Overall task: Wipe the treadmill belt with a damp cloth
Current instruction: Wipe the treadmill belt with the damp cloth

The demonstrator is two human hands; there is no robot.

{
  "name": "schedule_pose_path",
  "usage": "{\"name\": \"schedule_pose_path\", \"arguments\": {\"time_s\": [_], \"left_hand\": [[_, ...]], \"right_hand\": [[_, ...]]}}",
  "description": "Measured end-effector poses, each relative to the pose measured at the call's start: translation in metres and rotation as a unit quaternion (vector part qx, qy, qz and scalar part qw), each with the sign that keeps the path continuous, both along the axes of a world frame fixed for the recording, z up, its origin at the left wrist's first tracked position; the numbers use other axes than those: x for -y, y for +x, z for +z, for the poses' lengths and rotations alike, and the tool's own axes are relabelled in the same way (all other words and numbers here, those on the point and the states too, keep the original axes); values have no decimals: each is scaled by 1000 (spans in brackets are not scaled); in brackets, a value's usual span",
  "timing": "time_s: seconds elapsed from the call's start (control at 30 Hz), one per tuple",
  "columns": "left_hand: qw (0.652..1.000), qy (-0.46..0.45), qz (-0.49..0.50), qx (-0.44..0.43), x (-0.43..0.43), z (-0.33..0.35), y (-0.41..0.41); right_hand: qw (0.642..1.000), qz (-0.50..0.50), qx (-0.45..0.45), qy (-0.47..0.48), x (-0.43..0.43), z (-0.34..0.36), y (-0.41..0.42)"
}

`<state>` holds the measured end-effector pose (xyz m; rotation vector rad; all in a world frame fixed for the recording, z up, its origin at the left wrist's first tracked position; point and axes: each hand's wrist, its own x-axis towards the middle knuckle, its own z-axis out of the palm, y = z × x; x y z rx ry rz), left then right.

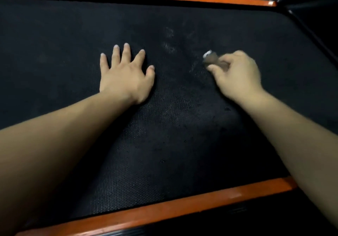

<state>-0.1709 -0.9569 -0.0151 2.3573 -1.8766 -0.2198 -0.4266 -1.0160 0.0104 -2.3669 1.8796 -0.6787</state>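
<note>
The left hand (126, 74) lies flat, fingers spread, bracing on the black textured treadmill belt (164, 135). At its 3 o'clock the right hand (237, 74) pinches a small grey-brown cloth wad (213, 60), blurred, low over the belt. Probably best: flatten it, press evenly, overlap strokes.

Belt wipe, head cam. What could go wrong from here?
1. The cloth is a small wad pinched in the right hand, so each pass likely covers little. The pale smudges on the belt beyond it may get missed.
2. The left hand lies flat, fingers spread, on the belt. If it bears weight and the belt slips, the person could lurch forward.
</note>
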Motion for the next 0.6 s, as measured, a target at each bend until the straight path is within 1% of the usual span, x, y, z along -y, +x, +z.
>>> {"name": "schedule_pose_path", "arguments": {"time_s": [0.07, 0.1, 0.13, 0.17, 0.2, 0.27, 0.3, 0.33, 0.37, 0.4, 0.47, 0.5, 0.53, 0.57, 0.6], "left_hand": [[1000, -4, 2, 3, 1, 0, 0], [1000, -6, 3, 5, 1, 0, 1], [1000, -6, 3, 6, 1, 0, 1], [1000, -6, 3, 6, 0, 0, 2], [1000, -5, 2, 6, 0, 1, 2], [1000, -5, 0, 1, -1, 1, 2], [1000, -5, -1, -2, -1, 2, 2], [1000, -6, -1, -3, 0, 2, 2], [1000, -3, 1, -4, 0, 2, 2], [1000, 2, 2, -5, 0, 3, 2], [1000, 12, 5, -6, 2, 6, 0], [1000, 18, 11, -9, 4, 9, -2], [999, 25, 20, -13, 6, 11, -4], [999, 33, 30, -16, 8, 13, -8], [998, 40, 38, -17, 8, 13, -11]], "right_hand": [[995, 94, 12, 29, -48, -4, 10], [988, 142, 23, 58, -69, -2, 8], [983, 170, 15, 71, -76, 1, 3], [984, 173, -5, 53, -71, 4, -2], [988, 148, -19, 23, -55, 5, -7], [999, 42, -15, 9, -27, 9, -13], [1000, 11, -9, 12, -25, 8, -14], [1000, 14, 2, 20, -33, 5, -11], [998, 47, 11, 35, -49, 3, -7], [993, 104, 23, 47, -73, 3, -3], [972, 211, 44, 94, -118, 5, -4], [965, 236, 31, 108, -125, 7, -9], [967, 236, 10, 96, -119, 10, -14], [974, 215, -1, 66, -105, 11, -18], [985, 170, -9, 41, -87, 11, -23]]}}
